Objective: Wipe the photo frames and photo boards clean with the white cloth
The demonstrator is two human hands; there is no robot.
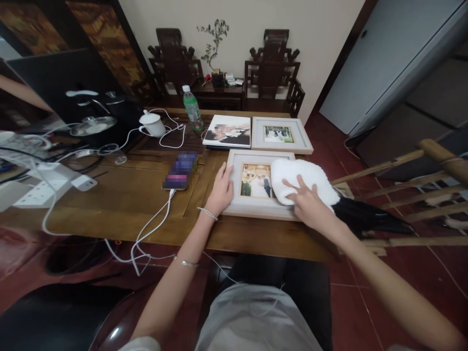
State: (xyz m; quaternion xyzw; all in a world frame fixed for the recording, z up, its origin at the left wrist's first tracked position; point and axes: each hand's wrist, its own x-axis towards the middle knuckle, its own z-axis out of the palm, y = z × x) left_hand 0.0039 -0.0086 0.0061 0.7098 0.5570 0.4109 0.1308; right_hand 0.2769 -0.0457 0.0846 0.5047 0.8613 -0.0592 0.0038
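A picture frame [230, 207] with a pale border and light wood edge lies flat on the table before me. Its small photo [252, 181] shows people in wedding dress. My left hand [221, 189] grips the frame's left edge, thumb and fingers along the side. A fluffy white cloth [310, 178] is spread over the frame's right part, hiding that side and some of the photo. Pressing down on the cloth is my right hand [307, 200], its fingers partly sunk in the pile.
Behind lie a second frame [302, 134] and a photo album [228, 131]. A green bottle [193, 109], white lidded cup [152, 124], and charging phone [180, 170] stand or lie leftward. Cables and a power strip [46, 187] fill the far left. A black bag-like thing [365, 217] hangs off the right edge.
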